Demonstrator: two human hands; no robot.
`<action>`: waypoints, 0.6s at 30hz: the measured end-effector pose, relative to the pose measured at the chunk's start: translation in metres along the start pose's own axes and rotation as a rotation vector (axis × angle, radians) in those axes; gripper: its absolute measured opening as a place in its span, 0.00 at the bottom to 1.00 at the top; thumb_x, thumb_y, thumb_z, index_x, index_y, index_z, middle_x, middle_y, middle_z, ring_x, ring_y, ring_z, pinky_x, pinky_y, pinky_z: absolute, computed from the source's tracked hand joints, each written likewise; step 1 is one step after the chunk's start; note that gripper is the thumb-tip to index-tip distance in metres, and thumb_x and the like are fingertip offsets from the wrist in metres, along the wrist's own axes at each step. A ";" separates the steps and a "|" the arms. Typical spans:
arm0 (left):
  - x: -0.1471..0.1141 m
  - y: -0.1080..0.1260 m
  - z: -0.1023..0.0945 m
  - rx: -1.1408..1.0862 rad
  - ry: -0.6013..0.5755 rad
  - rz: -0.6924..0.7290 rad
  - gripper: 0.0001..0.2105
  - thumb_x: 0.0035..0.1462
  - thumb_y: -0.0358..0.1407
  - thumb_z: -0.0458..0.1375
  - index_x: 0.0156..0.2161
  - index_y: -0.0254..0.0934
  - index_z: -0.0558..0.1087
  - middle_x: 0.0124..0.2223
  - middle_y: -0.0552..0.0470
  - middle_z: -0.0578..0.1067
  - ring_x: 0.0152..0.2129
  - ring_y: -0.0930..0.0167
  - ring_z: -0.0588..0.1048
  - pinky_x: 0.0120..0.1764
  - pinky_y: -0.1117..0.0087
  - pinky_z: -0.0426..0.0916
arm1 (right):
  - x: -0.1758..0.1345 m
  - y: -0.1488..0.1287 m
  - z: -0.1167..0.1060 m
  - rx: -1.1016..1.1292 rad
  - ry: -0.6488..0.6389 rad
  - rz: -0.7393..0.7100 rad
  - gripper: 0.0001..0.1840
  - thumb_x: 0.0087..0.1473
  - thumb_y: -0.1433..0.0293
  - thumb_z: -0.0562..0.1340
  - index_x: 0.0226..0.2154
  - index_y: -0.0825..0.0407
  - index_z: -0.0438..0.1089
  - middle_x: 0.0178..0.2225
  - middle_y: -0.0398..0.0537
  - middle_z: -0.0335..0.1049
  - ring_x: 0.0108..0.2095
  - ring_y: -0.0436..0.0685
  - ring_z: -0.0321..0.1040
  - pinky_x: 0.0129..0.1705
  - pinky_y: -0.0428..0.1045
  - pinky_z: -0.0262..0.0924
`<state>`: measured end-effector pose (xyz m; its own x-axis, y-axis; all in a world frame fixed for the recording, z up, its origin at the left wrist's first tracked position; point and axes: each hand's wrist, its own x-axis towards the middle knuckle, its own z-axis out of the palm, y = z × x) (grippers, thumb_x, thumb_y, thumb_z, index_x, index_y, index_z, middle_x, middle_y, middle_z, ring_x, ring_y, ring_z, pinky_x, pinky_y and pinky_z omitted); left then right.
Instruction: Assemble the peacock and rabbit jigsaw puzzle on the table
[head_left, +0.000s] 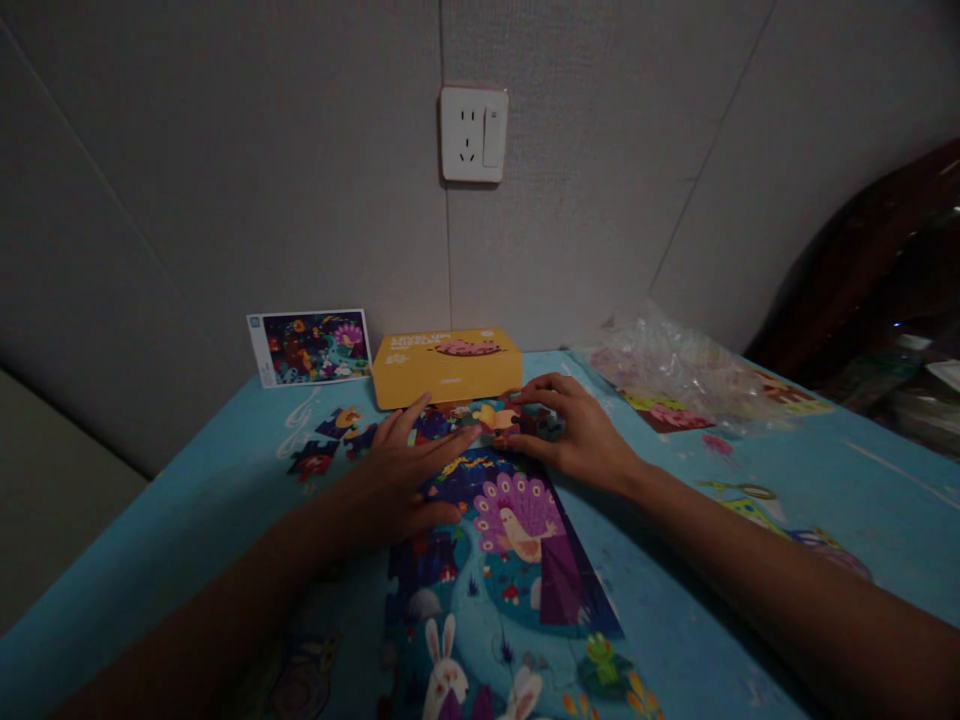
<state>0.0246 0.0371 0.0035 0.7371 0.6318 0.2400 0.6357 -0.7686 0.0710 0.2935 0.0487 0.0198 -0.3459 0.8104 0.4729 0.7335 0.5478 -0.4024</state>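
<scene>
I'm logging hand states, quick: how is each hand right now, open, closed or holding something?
Left hand: open, spread over the jigsaw puzzle.
Right hand: half closed at some puzzle pieces; whether it grips any cannot be told.

Shot from the wearer's head, aimed forward and down, close; panelled wall point(300, 180) framed above, blue tablecloth point(225, 480) below.

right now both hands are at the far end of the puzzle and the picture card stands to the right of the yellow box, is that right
Not quite: in the head view, the picture card stands to the left of the yellow box, not the right. Both hands, left hand and right hand, are at the far end of the puzzle.
</scene>
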 end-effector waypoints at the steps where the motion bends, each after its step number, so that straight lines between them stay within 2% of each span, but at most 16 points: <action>1: 0.000 0.002 0.000 -0.006 -0.003 0.025 0.38 0.58 0.51 0.58 0.68 0.45 0.48 0.66 0.39 0.59 0.65 0.44 0.44 0.58 0.37 0.48 | -0.001 -0.003 0.001 0.018 -0.010 -0.030 0.19 0.49 0.62 0.68 0.45 0.49 0.74 0.47 0.53 0.66 0.49 0.62 0.63 0.52 0.58 0.61; 4: 0.000 0.003 0.001 0.006 0.015 0.033 0.36 0.58 0.49 0.59 0.67 0.43 0.52 0.65 0.38 0.61 0.65 0.46 0.44 0.58 0.39 0.48 | -0.004 -0.005 0.005 -0.036 -0.104 -0.072 0.29 0.47 0.60 0.69 0.51 0.52 0.70 0.51 0.57 0.64 0.52 0.65 0.61 0.53 0.61 0.59; 6: 0.000 -0.002 0.004 0.041 0.056 -0.022 0.32 0.59 0.48 0.57 0.66 0.41 0.57 0.64 0.37 0.62 0.65 0.46 0.44 0.58 0.39 0.49 | -0.004 0.000 0.008 -0.136 -0.141 -0.022 0.34 0.45 0.58 0.70 0.53 0.54 0.69 0.52 0.60 0.63 0.52 0.69 0.60 0.53 0.65 0.57; 9: -0.002 -0.013 0.008 0.088 0.088 -0.114 0.28 0.62 0.49 0.53 0.63 0.40 0.63 0.62 0.37 0.65 0.65 0.45 0.45 0.58 0.39 0.50 | -0.003 0.010 0.008 -0.225 -0.162 0.064 0.26 0.48 0.59 0.68 0.49 0.51 0.74 0.51 0.61 0.63 0.52 0.71 0.60 0.51 0.66 0.56; 12: -0.002 -0.018 0.010 0.112 0.121 -0.185 0.27 0.62 0.50 0.53 0.62 0.41 0.64 0.60 0.36 0.67 0.64 0.45 0.51 0.57 0.41 0.54 | -0.002 0.013 0.007 -0.222 -0.176 0.065 0.21 0.50 0.60 0.67 0.47 0.47 0.76 0.50 0.59 0.64 0.51 0.70 0.61 0.51 0.66 0.56; 16: 0.000 -0.018 0.007 0.123 0.164 -0.238 0.27 0.62 0.48 0.52 0.63 0.40 0.62 0.57 0.37 0.69 0.60 0.48 0.60 0.55 0.47 0.61 | 0.000 0.012 0.007 -0.196 -0.190 0.080 0.20 0.48 0.60 0.67 0.43 0.50 0.76 0.47 0.58 0.66 0.49 0.68 0.62 0.50 0.64 0.57; 18: 0.001 -0.018 0.005 0.122 0.215 -0.247 0.26 0.63 0.47 0.52 0.63 0.38 0.64 0.53 0.39 0.73 0.59 0.50 0.61 0.55 0.48 0.61 | 0.000 0.012 0.007 -0.163 -0.185 0.102 0.19 0.46 0.61 0.69 0.40 0.53 0.75 0.44 0.57 0.67 0.47 0.67 0.63 0.49 0.63 0.58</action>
<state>0.0149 0.0514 -0.0021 0.5006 0.7518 0.4292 0.8213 -0.5692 0.0390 0.2985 0.0574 0.0096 -0.3553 0.8922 0.2790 0.8494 0.4327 -0.3021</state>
